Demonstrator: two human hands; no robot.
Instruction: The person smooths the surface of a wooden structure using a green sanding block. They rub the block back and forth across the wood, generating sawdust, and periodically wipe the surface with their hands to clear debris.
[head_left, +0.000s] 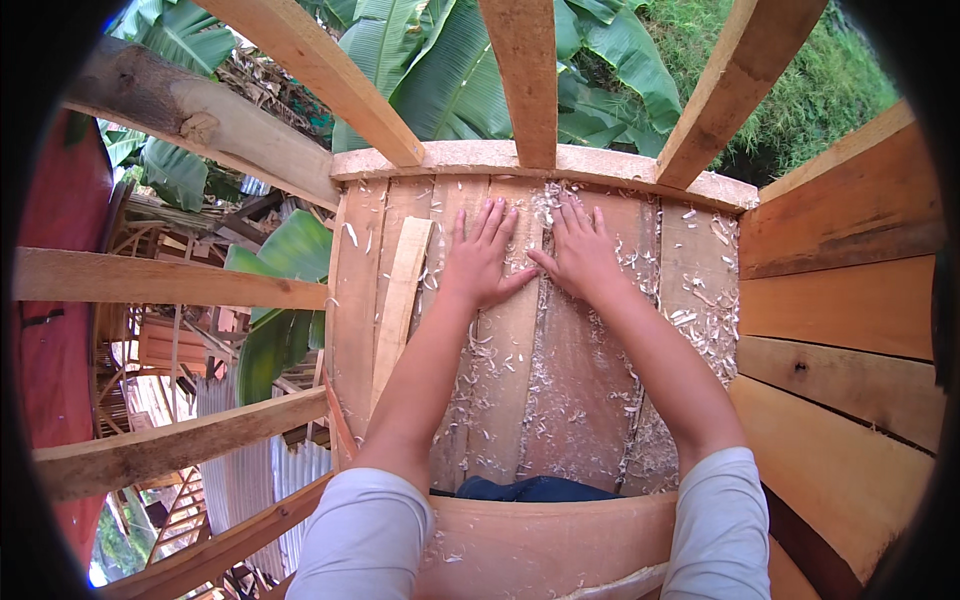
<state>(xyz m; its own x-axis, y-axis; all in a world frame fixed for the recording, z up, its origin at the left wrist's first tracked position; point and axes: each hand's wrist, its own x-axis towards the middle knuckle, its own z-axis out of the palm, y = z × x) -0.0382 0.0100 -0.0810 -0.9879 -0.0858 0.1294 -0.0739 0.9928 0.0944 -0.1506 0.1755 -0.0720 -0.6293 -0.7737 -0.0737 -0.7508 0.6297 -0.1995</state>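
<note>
Both my arms reach forward over a plank floor (500,390) strewn with pale wood shavings (700,325). My left hand (485,255) lies flat on the planks, fingers pointing ahead and slightly apart, thumb toward the middle. Beside it, my right hand (580,247) rests palm down in the same way, its thumb nearly meeting the left one. Neither hand holds anything. Left of my left hand lies a loose pale strip of wood (403,290). Shavings gather between and around my fingers.
A wooden rail (550,160) borders the far edge, with upright posts (525,85) rising from it. Horizontal slats (170,277) span the open left side; a board wall (835,300) closes the right. A curved board (550,545) lies nearest me. Banana leaves (450,80) grow beyond.
</note>
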